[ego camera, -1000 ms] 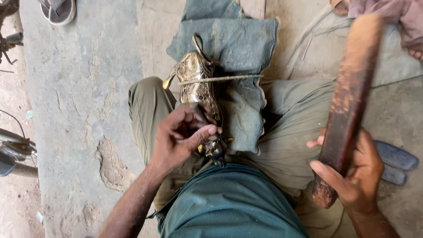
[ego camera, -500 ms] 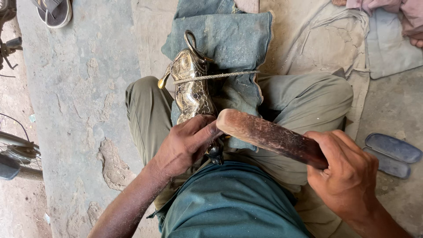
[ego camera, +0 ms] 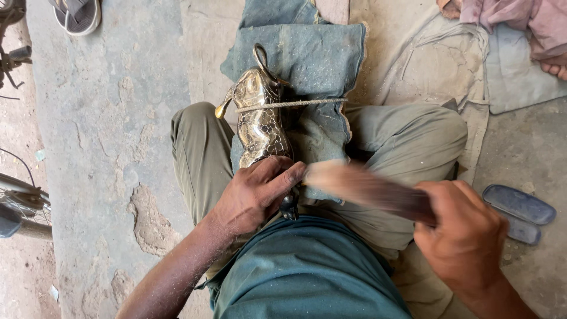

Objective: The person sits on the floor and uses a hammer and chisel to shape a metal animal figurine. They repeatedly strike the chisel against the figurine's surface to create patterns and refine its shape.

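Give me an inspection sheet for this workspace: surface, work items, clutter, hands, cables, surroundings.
Surface: cracked concrete floor; blue cloth spread over the lap.
Work items: embossed metal figure on the cloth, cord across it; wooden mallet, motion-blurred.
Clutter: sandal top left; blue sandals at right; pink cloth top right.
Hands: left hand grips the figure's lower end; right hand grips the mallet.
Cables: nothing seen.
Surroundings: bicycle wheel at left edge.

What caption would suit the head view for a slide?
Seated person's left hand steadies an embossed metal vessel tied with cord on blue cloth, while the right hand swings a wooden mallet.
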